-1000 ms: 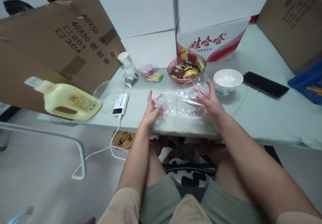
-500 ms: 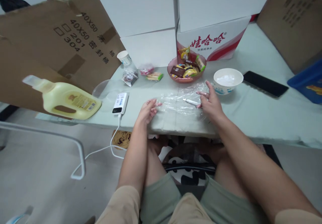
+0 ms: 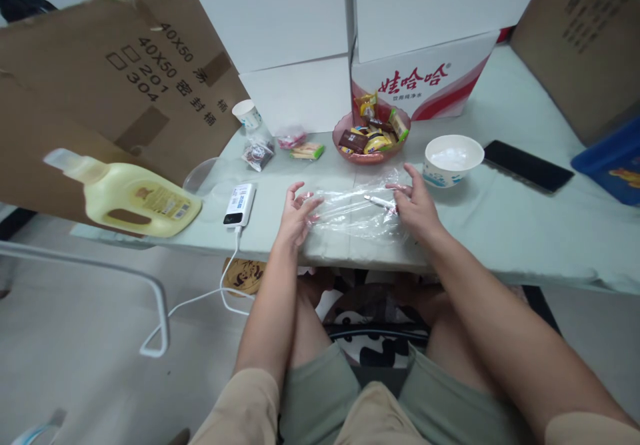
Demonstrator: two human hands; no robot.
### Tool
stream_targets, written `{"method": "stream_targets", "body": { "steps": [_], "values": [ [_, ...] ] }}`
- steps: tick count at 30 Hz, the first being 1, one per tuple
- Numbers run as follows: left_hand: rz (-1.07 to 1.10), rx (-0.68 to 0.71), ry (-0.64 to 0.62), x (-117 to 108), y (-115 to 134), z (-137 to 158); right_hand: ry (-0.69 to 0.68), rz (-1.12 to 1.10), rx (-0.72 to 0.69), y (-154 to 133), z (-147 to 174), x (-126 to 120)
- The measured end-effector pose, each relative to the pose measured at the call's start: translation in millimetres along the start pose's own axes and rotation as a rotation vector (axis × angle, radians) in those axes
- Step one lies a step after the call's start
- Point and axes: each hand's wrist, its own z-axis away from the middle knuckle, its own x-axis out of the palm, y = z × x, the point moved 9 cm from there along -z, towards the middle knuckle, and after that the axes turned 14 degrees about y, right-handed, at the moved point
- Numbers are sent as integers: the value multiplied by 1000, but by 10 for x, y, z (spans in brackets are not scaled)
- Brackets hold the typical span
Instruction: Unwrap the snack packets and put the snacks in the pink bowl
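A crinkled sheet or bag of clear plastic [image 3: 350,215] is stretched between my two hands above the table's near edge. My left hand [image 3: 296,218] pinches its left end, with the index finger raised. My right hand [image 3: 415,205] grips the right end between bent fingers, its index finger pointing up and away. A slim white pen-like stick [image 3: 381,202] lies across the plastic, its far end at my right fingers; whether it is inside the plastic or held on top I cannot tell. Just beyond my right hand stands a white paper bowl [image 3: 447,177].
Behind the plastic sits a pink bowl [image 3: 345,155] of wrapped snacks. Snack packets [image 3: 307,151], a paper cup [image 3: 247,114], a white power bank [image 3: 240,205] with cable and a yellow bottle [image 3: 145,195] are to the left. A black phone [image 3: 529,166] lies right. Boxes [image 3: 420,85] line the back.
My left hand has turned, its fingers lifting higher, and the plastic has been pulled a little tauter. My right hand has shifted slightly with the stick.
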Motion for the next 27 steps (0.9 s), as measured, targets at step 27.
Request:
{"method": "stream_targets", "body": {
  "steps": [27],
  "values": [
    [-271,288,28,-166,155,-82,-144,-34,167,-50,65,-57]
  ]
}}
